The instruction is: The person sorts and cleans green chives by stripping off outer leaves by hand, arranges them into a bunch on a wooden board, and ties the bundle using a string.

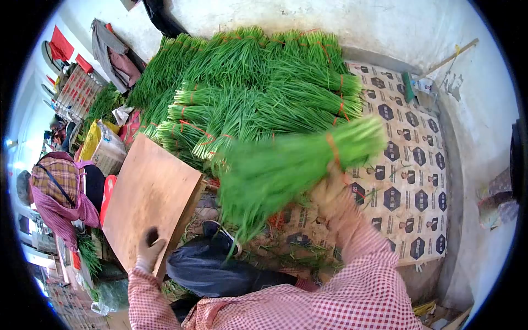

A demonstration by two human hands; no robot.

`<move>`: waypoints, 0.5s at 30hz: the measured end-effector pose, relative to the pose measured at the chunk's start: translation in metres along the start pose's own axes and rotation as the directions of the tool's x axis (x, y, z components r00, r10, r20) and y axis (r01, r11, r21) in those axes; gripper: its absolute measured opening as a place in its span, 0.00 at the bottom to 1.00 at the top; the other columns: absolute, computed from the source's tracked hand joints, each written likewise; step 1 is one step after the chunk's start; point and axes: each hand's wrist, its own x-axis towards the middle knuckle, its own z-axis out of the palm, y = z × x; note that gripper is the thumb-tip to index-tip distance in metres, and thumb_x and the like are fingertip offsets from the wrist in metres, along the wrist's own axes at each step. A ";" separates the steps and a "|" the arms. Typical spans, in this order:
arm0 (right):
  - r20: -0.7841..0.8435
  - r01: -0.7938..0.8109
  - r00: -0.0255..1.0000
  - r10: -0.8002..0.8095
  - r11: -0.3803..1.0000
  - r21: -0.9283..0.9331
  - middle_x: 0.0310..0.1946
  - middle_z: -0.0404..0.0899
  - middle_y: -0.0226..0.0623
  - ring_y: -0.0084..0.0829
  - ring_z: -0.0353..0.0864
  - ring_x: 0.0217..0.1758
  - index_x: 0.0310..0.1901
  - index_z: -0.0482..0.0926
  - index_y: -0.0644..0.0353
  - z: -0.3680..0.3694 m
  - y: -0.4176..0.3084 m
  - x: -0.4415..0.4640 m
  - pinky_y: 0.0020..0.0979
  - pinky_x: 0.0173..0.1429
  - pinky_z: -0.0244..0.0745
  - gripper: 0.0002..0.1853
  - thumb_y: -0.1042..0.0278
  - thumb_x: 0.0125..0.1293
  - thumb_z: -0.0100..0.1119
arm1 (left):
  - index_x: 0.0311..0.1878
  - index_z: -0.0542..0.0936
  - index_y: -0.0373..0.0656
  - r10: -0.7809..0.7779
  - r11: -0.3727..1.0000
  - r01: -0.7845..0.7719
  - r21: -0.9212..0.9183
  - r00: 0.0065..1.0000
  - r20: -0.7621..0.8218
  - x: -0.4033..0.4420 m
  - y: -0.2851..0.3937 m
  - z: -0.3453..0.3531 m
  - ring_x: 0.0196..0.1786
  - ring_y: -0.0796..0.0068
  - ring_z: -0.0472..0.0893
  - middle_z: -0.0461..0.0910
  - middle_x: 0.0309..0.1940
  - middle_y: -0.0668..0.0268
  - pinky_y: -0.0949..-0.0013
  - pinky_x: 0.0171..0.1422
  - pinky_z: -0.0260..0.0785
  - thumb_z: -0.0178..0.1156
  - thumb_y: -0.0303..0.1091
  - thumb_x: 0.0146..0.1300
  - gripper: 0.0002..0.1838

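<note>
A large bunch of garlic chives (pixel 280 170), tied with an orange-red band near its pale stem ends, is in my right hand (pixel 330 192). It is blurred by motion, its stem ends up to the right and its leaves hanging to the left. My right fingers are partly hidden against the underside of the bunch. My left hand (pixel 148 250), in a light glove with dark fingertips, is over the lower edge of a wooden board (pixel 151 192). Its thumb and fingers are apart, with nothing visible in them.
Tied chive bunches (pixel 242 71) are piled against the back wall. Printed sheeting (pixel 407 165) covers the floor at right, with a broom (pixel 408 87) beyond it. Another person (pixel 60 187) bends at left near a yellow and white bag (pixel 104 143). Loose leaves (pixel 302 253) litter the floor.
</note>
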 end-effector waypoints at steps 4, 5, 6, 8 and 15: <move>-0.270 0.000 0.963 -0.008 1.000 -0.028 0.58 0.71 0.40 0.42 0.68 0.62 0.68 0.59 0.54 0.001 -0.062 0.144 0.46 0.65 0.66 0.38 0.49 0.59 0.63 | 0.55 0.74 0.42 -0.113 0.986 0.088 -0.144 0.978 -0.176 -0.008 -0.020 -0.043 0.51 0.72 0.75 0.76 0.46 0.66 0.68 0.57 0.69 0.65 0.21 0.51 0.25; -0.535 -0.146 0.844 -0.032 0.947 -0.287 0.60 0.70 0.41 0.42 0.68 0.63 0.67 0.61 0.57 -0.004 -0.069 0.170 0.45 0.66 0.64 0.38 0.47 0.59 0.62 | 0.54 0.74 0.42 -0.114 0.989 0.094 -0.115 0.978 -0.174 -0.008 -0.025 -0.048 0.51 0.71 0.75 0.76 0.46 0.66 0.67 0.58 0.69 0.66 0.22 0.50 0.25; -0.733 -0.346 0.665 -0.140 0.813 -0.468 0.61 0.69 0.43 0.42 0.68 0.64 0.66 0.62 0.59 -0.011 -0.075 0.191 0.43 0.67 0.62 0.39 0.46 0.59 0.61 | 0.54 0.74 0.42 -0.114 0.990 0.096 -0.108 0.977 -0.181 -0.008 -0.029 -0.049 0.51 0.71 0.75 0.76 0.46 0.66 0.67 0.58 0.69 0.66 0.22 0.50 0.25; -0.682 -0.668 0.719 -0.134 0.136 -0.731 0.63 0.66 0.47 0.42 0.66 0.65 0.66 0.61 0.61 -0.080 -0.069 0.215 0.41 0.68 0.60 0.40 0.45 0.58 0.60 | 0.54 0.74 0.41 -0.150 0.976 0.168 0.135 0.980 -0.133 -0.005 -0.033 -0.046 0.51 0.71 0.75 0.77 0.46 0.66 0.67 0.58 0.69 0.67 0.25 0.49 0.26; -0.414 -0.428 0.902 -0.121 -0.376 -0.822 0.37 0.81 0.42 0.33 0.78 0.38 0.45 0.77 0.66 -0.222 -0.010 0.041 0.32 0.45 0.72 0.21 0.59 0.56 0.60 | 0.54 0.75 0.40 0.314 0.847 -0.189 0.496 0.932 -0.180 0.031 -0.014 0.025 0.52 0.59 0.78 0.78 0.47 0.52 0.63 0.58 0.69 0.67 0.29 0.47 0.27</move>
